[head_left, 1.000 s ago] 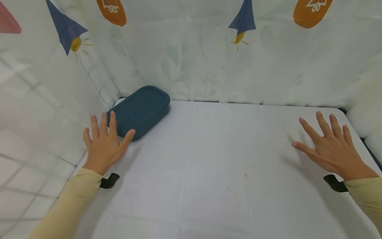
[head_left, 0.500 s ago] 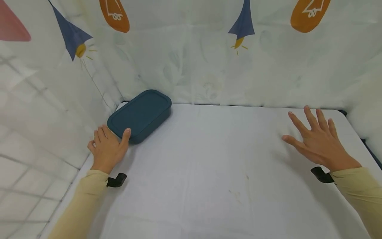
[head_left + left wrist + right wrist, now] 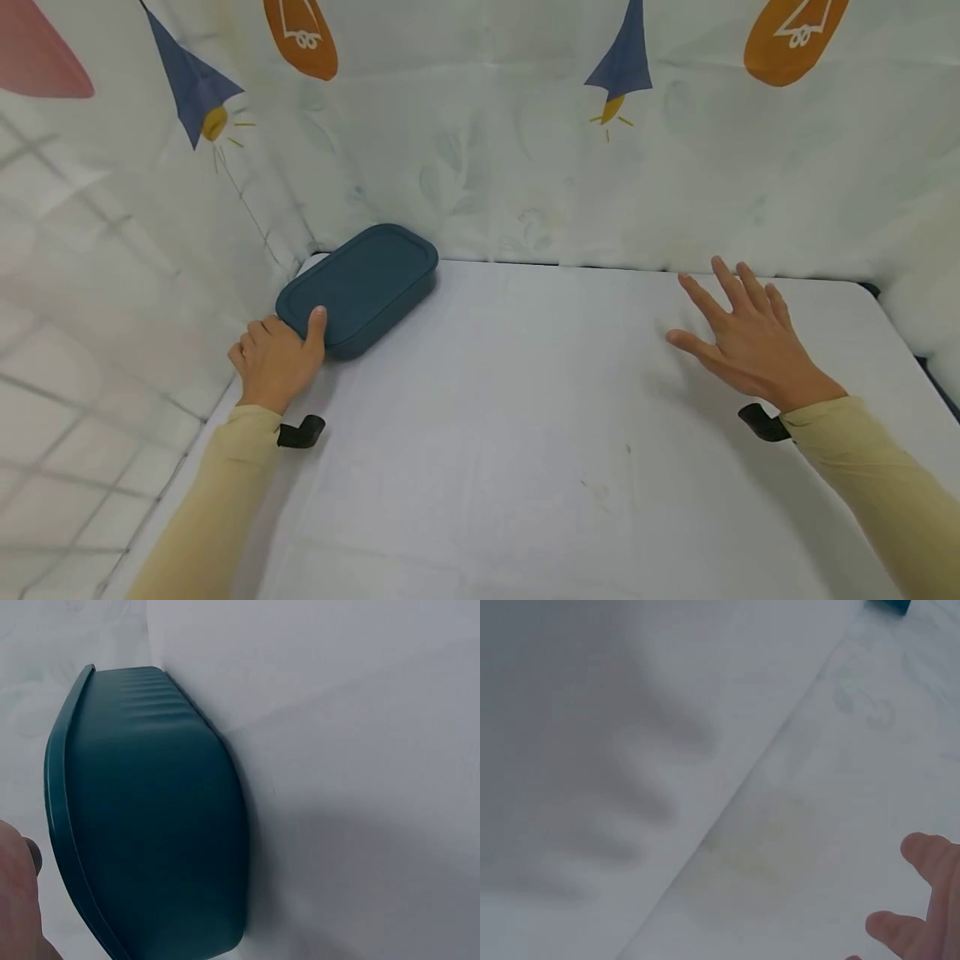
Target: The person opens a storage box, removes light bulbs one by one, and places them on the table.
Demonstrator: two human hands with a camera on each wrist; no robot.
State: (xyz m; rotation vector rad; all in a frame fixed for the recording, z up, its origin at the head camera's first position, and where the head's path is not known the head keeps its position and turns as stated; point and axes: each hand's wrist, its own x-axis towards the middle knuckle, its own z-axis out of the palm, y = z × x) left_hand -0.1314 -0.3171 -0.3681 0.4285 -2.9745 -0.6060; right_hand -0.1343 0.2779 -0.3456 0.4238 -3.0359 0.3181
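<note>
The left hand [image 3: 276, 360] is lying bent-fingered beside the near end of a blue-green box [image 3: 161, 825], which is sitting by the far left corner of the tabletop [image 3: 480, 417]; I cannot tell whether its hidden fingertips are gripping it. The right hand [image 3: 757, 350] is hovering spread and empty near the far edge, so one-sided pulling could be twisting the box or loosening its lid [image 3: 360, 283]

At nine o'clock, the teal box [image 3: 360, 287] looks like smooth, matt plastic with a ribbed wall. The table cover [image 3: 487, 417] is matt, faintly creased cloth; the curtain [image 3: 517, 179] at twelve, thin wrinkled sheeting; the left sleeve [image 3: 210, 500] at eight, soft matt fabric.
</note>
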